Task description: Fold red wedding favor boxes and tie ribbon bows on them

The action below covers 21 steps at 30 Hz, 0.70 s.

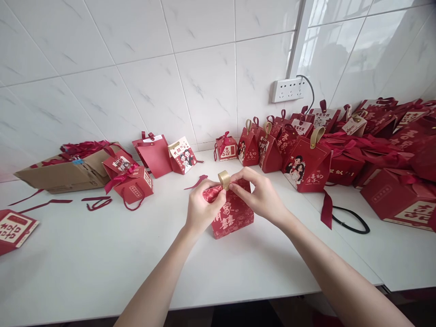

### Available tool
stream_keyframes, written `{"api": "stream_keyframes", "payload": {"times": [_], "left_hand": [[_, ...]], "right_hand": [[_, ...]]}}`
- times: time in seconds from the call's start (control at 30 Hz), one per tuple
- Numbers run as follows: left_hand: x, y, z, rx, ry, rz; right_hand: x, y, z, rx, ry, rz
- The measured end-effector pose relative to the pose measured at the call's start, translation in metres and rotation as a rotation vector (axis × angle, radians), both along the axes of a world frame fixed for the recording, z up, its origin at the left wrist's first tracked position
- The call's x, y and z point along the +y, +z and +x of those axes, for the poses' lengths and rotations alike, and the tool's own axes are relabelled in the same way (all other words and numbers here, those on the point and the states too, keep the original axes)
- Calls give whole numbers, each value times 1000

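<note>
A red gift box (235, 219) with white lettering and a floral pattern stands upright on the table, narrowing to its top edge. A gold ribbon loop (224, 178) rises from that edge. My left hand (205, 205) is closed on the box's top left part, thumb in front and fingers partly hidden behind. From the right, my right hand (259, 194) pinches the top edge at the base of the loop. The fingertips of both hands nearly meet there and cover the fastening point.
Finished-looking red boxes (308, 163) crowd the right side. A cardboard box (64, 175) of dark red ribbons stands at the left, near small red boxes (134, 186) and loose ribbon pieces (97, 203). A black cord loop (354, 222) lies right. Behind is a tiled wall with a power strip (288, 90).
</note>
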<state>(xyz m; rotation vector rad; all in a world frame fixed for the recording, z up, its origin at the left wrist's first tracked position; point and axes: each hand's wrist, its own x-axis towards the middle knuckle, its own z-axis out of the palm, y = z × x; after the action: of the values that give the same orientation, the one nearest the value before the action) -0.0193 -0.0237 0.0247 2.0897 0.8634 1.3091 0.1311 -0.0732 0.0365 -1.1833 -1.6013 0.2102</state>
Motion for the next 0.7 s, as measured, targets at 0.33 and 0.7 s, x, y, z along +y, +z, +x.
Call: {"api": "stream_keyframes", "payload": {"times": [0.33,0.7], "left_hand": [[2,2,-1,28,-3,59],[2,5,-3,27,-47,-12]], "right_hand": [[0,-1,1,0,3,1],[-1,0,1,3,17,6]]}}
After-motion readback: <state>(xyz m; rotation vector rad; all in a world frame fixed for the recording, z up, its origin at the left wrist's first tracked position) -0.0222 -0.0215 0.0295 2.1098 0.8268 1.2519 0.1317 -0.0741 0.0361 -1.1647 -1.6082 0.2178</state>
